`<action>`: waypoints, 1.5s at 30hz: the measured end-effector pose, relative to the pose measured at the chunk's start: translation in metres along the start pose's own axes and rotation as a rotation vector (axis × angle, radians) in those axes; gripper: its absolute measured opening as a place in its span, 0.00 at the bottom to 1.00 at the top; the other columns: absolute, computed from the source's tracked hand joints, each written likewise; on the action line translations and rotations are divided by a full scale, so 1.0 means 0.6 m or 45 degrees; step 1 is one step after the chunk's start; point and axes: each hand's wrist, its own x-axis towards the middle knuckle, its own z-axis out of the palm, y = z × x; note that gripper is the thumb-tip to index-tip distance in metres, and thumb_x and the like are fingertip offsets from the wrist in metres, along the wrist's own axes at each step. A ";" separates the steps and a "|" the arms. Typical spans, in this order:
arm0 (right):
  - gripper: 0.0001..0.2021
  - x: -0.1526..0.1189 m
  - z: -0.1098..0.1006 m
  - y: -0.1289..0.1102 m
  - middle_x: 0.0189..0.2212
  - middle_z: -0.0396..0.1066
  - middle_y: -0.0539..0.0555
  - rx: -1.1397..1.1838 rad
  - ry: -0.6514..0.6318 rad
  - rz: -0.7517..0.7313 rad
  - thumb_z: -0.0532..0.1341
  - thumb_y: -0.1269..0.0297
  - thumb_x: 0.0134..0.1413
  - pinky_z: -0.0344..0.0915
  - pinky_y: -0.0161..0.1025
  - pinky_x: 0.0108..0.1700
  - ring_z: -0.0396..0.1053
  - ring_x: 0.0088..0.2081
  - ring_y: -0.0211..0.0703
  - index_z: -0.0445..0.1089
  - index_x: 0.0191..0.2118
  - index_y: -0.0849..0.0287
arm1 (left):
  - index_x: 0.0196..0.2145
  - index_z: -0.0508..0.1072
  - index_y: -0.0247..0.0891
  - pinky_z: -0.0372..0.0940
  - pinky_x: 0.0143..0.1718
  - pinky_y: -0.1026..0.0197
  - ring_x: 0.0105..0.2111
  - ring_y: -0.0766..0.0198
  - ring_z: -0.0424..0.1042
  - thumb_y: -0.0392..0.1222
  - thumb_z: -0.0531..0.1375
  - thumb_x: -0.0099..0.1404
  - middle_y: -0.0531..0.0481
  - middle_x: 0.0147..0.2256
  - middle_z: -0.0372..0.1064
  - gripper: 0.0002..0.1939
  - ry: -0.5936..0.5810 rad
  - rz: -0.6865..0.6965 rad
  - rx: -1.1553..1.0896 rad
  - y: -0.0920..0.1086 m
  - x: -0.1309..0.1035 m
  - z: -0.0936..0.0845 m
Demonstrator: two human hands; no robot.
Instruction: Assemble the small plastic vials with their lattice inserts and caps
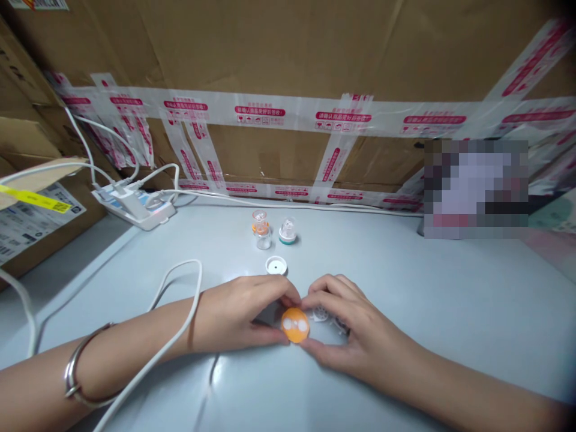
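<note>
Orange disc (295, 325) pinched between left hand (234, 315) and right hand (346, 327) fingertips over counter (405, 282); grip best kept light, disc held level

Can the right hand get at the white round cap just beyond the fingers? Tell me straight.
Probably yes. The white round cap lies flat on the table, nothing standing between it and the right hand. But that hand, with the left hand, is pinching the orange disc.
</note>
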 end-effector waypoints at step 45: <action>0.11 -0.002 0.007 0.010 0.45 0.62 0.54 -0.001 0.074 0.022 0.64 0.62 0.44 0.55 0.47 0.53 0.57 0.51 0.49 0.72 0.38 0.50 | 0.41 0.71 0.34 0.62 0.34 0.63 0.31 0.66 0.66 0.44 0.59 0.59 0.47 0.36 0.69 0.15 0.448 -0.333 -0.298 -0.038 0.021 -0.024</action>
